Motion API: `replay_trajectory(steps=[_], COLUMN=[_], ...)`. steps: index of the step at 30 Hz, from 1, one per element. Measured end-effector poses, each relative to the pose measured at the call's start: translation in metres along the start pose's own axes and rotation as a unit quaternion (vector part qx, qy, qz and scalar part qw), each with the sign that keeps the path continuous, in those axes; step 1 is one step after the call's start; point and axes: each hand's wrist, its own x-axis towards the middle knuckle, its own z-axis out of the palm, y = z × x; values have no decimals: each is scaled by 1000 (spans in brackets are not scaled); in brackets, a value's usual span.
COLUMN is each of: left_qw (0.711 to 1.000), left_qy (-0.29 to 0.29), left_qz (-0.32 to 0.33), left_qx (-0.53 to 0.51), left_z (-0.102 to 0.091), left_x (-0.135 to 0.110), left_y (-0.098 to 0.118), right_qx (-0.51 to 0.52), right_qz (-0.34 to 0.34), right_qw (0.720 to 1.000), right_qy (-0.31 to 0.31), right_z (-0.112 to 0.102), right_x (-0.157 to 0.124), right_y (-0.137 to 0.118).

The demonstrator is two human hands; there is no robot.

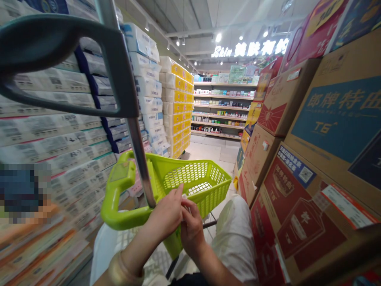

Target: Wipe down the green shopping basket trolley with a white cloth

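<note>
My left hand (167, 212), with a pale gold band (117, 270) on its wrist, reaches over the near rim of a green plastic shopping basket (218, 190). Its fingers are mostly curled in. Against its fingertips, my right hand (192, 228) is closed in a pinch. A tiny white bit of something (184, 196) shows between the two hands; its kind cannot be made out. Left of my hands is the basket's green loop handle (111, 214). A metal rod (138, 155) with a dark grey grip (126, 75) rises beside it.
Stacked tissue packs (147, 75) line the left, with yellow-and-white packs (178, 107) beyond. Cardboard cartons (300, 214) crowd the right side. Shelves of small products (222, 107) stand across the far end under a lit sign. My white-clothed leg (235, 234) is close to the basket.
</note>
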Motion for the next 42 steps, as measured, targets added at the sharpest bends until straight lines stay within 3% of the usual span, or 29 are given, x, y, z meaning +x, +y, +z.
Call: replay_trajectory(steps=[4, 10, 14, 17, 22, 26, 29, 32, 37, 42], left_qw=[1000, 1000, 999, 999, 999, 999, 999, 998, 998, 994], left_qy=[-11, -5, -14, -20, -13, -8, -4, -1, 0, -9], left_qz=[-5, -24, -32, -30, -26, -25, -21, -25, -36, -41], left_qx=[-2, 14, 14, 16, 26, 37, 43, 49, 58, 99], left_z=[-3, -3, -3, -5, -5, -3, -2, -2, -3, -10], left_x=[-5, -10, -11, -11, -10, -9, -11, -13, -15, -7], left_y=[-4, -10, -9, -9, -8, -7, -5, -4, -5, -1], right_qx=[-25, -30, -17, -53, -66, -44, -43, -78, -137, -95], right_qz=[-49, -3, -46, -50, 42, 43, -11, -43, 7, -4], right_qw=[998, 1000, 998, 997, 997, 995, 998, 996, 991, 994], right_qy=[-15, -2, -39, -41, 23, 75, 47, -9, 1, -45], right_z=[-1, 3, 9, 3, -12, -11, -4, 1, -6, -3], right_x=[-6, -9, -4, -7, -12, -1, 8, 10, 6, 8], right_y=[4, 1, -8, 5, 29, 13, 1, 8, 37, 24])
